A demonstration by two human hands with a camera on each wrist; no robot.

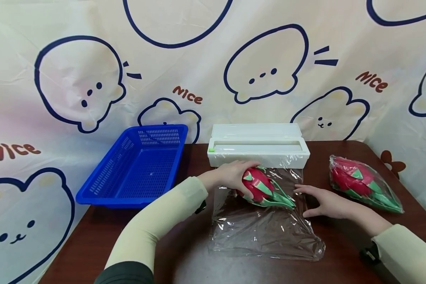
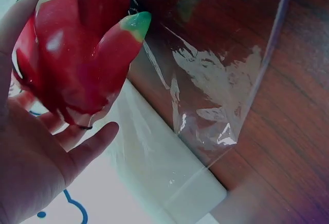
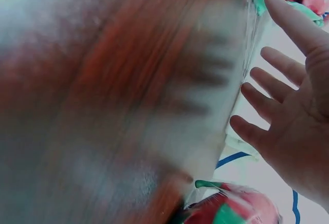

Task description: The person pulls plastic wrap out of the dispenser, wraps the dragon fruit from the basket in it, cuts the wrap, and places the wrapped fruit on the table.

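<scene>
nearest, clear film (image 1: 259, 236) lies spread over the worktop (image 1: 184, 248); at its right edge the right grip (image 1: 328, 202) has its fingers apart, holding nothing; on or just over the film's far part, a red dragon fruit (image 1: 260, 184) sits clamped in the left grip (image 1: 233, 176); beyond, the white dispenser (image 1: 257, 160) has film running from it; the step looks like placing the fruit for wrapping; next would call for steadying it and lifting a film edge across.

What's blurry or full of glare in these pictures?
Head view: fairly crisp, pale sheen on the tabletop; left wrist view: white glints on the clear film, softer shine on the red fruit; right wrist view: the tabletop streaks into blur, the right hand looks sharper.
</scene>
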